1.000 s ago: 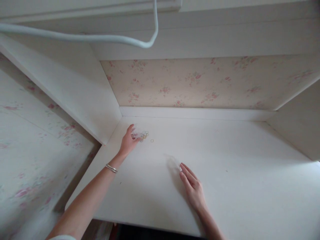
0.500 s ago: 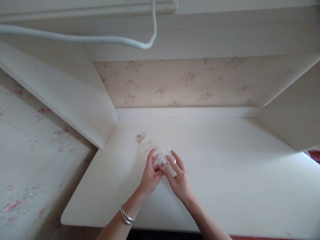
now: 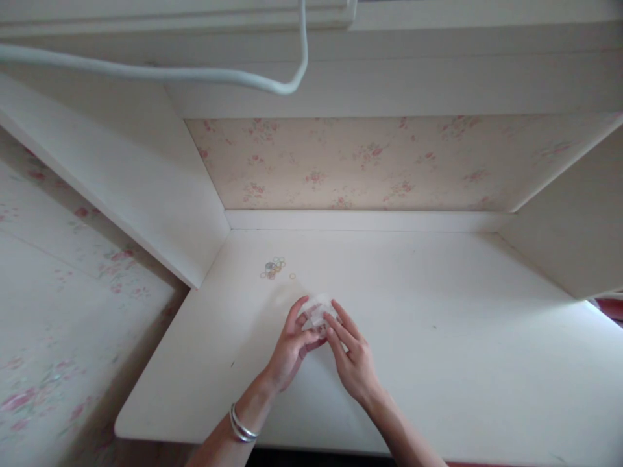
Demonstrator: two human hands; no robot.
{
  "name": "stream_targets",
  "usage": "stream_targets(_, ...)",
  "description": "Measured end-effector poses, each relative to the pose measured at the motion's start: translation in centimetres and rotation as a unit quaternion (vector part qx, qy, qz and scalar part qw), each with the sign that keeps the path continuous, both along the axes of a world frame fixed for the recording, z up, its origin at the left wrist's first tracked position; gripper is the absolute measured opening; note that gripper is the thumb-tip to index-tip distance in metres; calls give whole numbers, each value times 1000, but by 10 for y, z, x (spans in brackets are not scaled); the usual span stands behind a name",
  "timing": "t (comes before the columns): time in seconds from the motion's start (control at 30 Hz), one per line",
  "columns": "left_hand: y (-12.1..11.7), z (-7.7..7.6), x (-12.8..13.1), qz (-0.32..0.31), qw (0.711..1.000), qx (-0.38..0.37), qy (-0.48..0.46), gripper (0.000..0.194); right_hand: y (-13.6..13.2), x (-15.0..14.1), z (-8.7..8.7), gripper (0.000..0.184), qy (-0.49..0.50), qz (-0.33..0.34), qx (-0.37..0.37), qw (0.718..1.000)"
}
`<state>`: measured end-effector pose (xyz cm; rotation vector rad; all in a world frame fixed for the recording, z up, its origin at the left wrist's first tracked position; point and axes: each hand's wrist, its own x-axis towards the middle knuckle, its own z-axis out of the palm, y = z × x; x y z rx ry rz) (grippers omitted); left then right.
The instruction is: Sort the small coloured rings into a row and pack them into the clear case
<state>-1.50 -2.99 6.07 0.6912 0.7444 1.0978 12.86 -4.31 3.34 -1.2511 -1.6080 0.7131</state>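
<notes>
A small clear plastic box is between my two hands, raised over the white desk. My left hand wraps round its left side and underside, thumb across the near edge. From the right, my right hand grips it with thumb and fingers on its top and right side. Whether the box's lid is raised I cannot tell. Beyond my left hand lies a small heap of thin coloured rings, like small elastic bands. A single orange ring rests just right of the heap.
White panels stand at the left and right of the desk. Floral wallpaper covers the back wall. A thick white cable hangs across the upper left, in front of an overhead cabinet.
Both hands have come slightly nearer to me with the box, which is now turned and tilted differently. My left thumb has moved across its near edge. The rings lie as before.
</notes>
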Motion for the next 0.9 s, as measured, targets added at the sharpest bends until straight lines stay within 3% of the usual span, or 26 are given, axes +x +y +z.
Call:
stream_targets(0.1, 0, 2, 1, 6, 999, -13, 44, 62, 2, 4, -1, 32, 80, -43, -26, 996)
stream_targets(0.17, 1, 2, 2, 1, 998, -17, 59, 68, 3, 7, -1, 35, 141, -57, -87, 984)
stream_targets(0.27, 1, 0, 2, 0, 998, -20, 59, 71, 4, 12, 0, 43, 228, -34, -200, 952)
stream_targets(0.33, 0, -2, 3, -4, 998, -22, 62, 71, 3, 14, -1, 47, 264, -18, -235, 936)
stream_targets(0.57, -1, -9, 4, -19, 997, -15, 77, 73, -1, 16, -6, 50, 337, -20, -260, 905)
stream_targets(0.9, 1, -9, -4, -31, 997, -44, 54, 63, 1, 17, 4, 44, 349, 25, -272, 896)
